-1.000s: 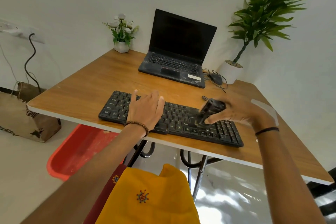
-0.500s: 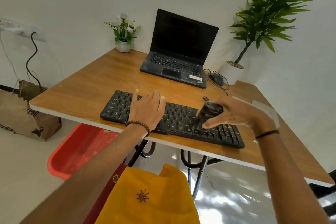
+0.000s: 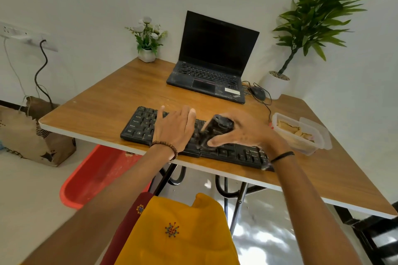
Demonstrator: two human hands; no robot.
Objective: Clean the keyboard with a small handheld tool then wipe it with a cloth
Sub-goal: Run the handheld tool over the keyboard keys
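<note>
Right hand [image 3: 243,133]: fingers curled round small black tool [image 3: 213,131], tool's lower end on mid keyboard [image 3: 137,123]. Left hand [image 3: 174,129]: flat, fingers straight, resting on keys just left of tool. Plastic tub [image 3: 310,149] near right wrist, on table [image 3: 103,105]

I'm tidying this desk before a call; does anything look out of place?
The clear container with yellowish contents sits apparently uncovered just right of the keyboard, odd beside dusting. The laptop looks dusty around its trackpad.

tool [image 3: 215,130]: motion-blurred | keyboard [image 3: 140,123] middle: hidden under left hand [image 3: 174,130]
</note>
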